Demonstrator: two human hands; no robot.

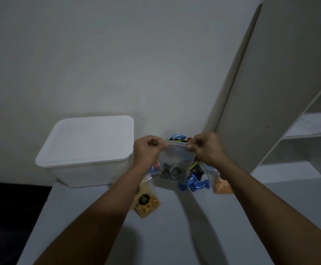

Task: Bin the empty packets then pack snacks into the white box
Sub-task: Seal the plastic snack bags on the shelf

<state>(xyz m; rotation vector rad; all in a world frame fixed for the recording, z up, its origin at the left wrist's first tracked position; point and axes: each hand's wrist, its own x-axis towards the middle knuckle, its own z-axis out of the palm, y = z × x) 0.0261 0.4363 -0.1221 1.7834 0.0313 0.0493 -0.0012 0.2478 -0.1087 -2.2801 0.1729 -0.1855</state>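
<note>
The left hand (146,148) and the right hand (205,148) are both pinching the top edge of a small clear zip bag (176,161), one at each corner. The bag is hanging in the air above the snack pile (194,180), and something dark and round is sitting in the bottom of it. It looks like the hands are pressing the zip strip, but I cannot tell if they are opening it or shutting it. So this looks like the packing part of the job.

The white box (87,150) is sitting on the table (175,236), just to the left of the hands. Its flat lid is on, so I think the lid needs to come off before any snack goes in.

The bag is thin, soft and shiny, and it is sagging under its load. A yellow snack bag (146,205) is lying flat on the table under the left arm, full of little bumpy bits. An orange snack bag (221,185) is lying beside the right arm. The blue packets (196,185) are crinkly. The box is smooth hard plastic with round corners
</note>
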